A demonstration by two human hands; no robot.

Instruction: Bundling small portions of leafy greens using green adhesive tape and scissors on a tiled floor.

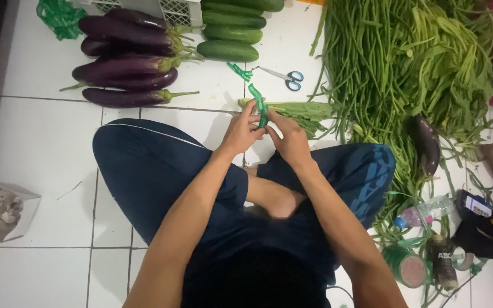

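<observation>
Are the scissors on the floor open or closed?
Closed: the scissors lie flat on the white tile floor, blades together in one point, blue handles side by side.

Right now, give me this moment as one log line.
left hand: grips green tape | right hand: on tape too | tape: at greens bundle | scissors: on floor

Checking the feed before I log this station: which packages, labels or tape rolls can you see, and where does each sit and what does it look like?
Green printed tape strip: between left hand and right hand, by the greens bundle.
Tape roll: floor, lower right; round, green with pinkish face.
Plastic bottle: lying right of the knee; clear, pink label.
Dark bottle: beside the roll.
Small carton: far right; dark blue and white.
Open box: floor, far left; whitish.
</observation>
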